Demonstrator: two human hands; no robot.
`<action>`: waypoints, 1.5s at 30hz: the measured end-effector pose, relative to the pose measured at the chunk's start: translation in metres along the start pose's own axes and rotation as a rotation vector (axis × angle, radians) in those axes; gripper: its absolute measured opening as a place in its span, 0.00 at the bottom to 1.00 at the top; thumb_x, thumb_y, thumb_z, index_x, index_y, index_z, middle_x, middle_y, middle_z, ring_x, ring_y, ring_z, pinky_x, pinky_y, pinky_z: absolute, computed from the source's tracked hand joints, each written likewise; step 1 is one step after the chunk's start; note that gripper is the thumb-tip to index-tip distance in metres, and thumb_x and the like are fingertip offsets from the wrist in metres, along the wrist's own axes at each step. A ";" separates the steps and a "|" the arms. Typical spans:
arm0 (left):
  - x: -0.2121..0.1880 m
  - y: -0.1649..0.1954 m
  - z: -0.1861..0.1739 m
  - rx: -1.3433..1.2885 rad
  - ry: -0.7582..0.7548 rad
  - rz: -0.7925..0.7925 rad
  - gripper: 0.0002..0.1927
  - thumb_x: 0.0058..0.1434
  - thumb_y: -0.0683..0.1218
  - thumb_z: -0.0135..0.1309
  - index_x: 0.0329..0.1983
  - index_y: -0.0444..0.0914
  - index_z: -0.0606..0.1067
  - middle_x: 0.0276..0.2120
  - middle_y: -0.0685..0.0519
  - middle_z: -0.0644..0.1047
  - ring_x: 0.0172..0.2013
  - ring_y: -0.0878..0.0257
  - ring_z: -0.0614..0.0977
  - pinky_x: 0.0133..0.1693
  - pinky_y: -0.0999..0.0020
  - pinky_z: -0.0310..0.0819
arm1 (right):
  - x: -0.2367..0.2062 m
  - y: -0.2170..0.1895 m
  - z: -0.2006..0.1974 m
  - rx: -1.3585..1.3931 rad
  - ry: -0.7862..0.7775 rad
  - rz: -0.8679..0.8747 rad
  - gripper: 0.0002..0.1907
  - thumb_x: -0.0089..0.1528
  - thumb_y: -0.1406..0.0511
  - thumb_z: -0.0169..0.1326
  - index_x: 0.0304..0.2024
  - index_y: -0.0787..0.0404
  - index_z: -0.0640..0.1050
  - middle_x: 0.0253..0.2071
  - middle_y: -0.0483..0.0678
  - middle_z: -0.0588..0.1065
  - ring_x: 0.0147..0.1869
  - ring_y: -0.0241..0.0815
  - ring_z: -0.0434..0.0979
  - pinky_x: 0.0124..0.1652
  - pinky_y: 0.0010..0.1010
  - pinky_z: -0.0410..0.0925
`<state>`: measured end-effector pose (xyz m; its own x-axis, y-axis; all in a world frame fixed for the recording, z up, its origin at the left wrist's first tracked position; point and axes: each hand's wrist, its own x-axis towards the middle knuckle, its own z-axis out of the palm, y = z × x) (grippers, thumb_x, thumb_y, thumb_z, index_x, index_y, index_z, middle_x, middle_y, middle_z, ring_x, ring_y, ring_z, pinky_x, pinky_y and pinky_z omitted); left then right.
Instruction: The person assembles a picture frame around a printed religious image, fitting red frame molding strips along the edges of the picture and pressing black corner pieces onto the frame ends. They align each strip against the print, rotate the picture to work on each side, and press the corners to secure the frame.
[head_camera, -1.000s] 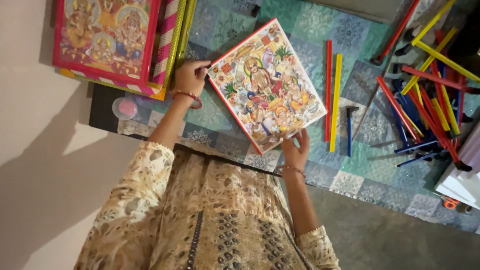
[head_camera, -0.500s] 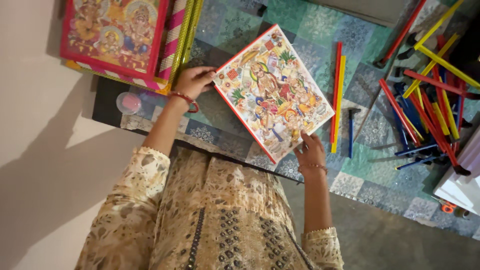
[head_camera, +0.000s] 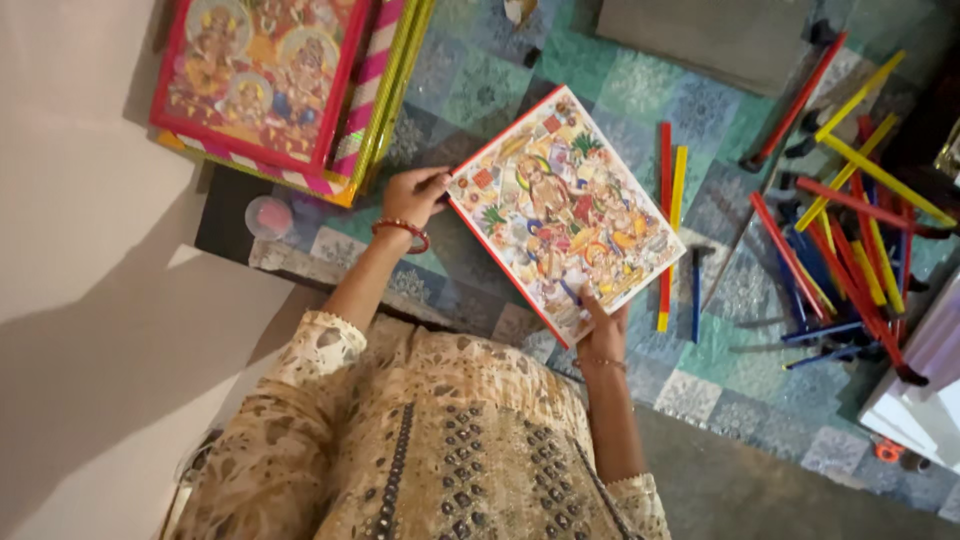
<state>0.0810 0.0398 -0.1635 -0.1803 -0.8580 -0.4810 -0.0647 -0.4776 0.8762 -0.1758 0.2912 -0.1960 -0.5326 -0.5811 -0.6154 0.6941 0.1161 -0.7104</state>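
While the left hand (head_camera: 415, 193) grips one corner of the colourful picture board (head_camera: 562, 213), the right hand (head_camera: 602, 335) grasps its near edge; red and yellow sticks (head_camera: 668, 190) lie just beside.

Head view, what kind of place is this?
Probably a picture-framing workspace on a floor: a stack of framed colourful pictures, loose red and yellow frame strips, and an unframed colourful picture board lie on a teal patterned mat.

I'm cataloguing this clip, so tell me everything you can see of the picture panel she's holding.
The picture panel is a flat, thin rectangle with a red edge, printed with a crowded multicoloured figure scene. It sits tilted diagonally over the patterned floor covering. The left hand grips its left corner; the right hand holds its lower edge.
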 end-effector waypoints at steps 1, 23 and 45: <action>0.004 0.001 0.001 0.037 0.015 0.012 0.17 0.66 0.46 0.58 0.56 0.35 0.79 0.42 0.50 0.82 0.41 0.63 0.84 0.43 0.63 0.85 | 0.002 -0.001 0.002 -0.007 0.001 -0.019 0.37 0.59 0.76 0.57 0.69 0.50 0.63 0.53 0.44 0.77 0.51 0.38 0.79 0.44 0.31 0.76; -0.005 -0.020 -0.017 0.596 0.127 0.616 0.12 0.73 0.49 0.57 0.54 0.41 0.83 0.44 0.52 0.82 0.43 0.59 0.83 0.46 0.63 0.80 | -0.006 -0.041 0.009 -0.132 0.112 -0.021 0.37 0.60 0.73 0.58 0.70 0.48 0.64 0.46 0.42 0.78 0.34 0.28 0.76 0.24 0.19 0.64; -0.016 -0.017 0.015 -0.147 -0.002 0.022 0.15 0.60 0.39 0.64 0.50 0.31 0.81 0.35 0.50 0.83 0.31 0.68 0.83 0.35 0.74 0.83 | -0.024 -0.023 -0.016 -0.523 0.197 -0.536 0.29 0.65 0.75 0.61 0.66 0.66 0.65 0.59 0.53 0.71 0.57 0.40 0.74 0.53 0.30 0.72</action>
<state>0.0703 0.0643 -0.1707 -0.1825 -0.8682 -0.4613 0.0840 -0.4813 0.8725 -0.1865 0.3153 -0.1700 -0.8415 -0.5172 -0.1561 0.0240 0.2530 -0.9672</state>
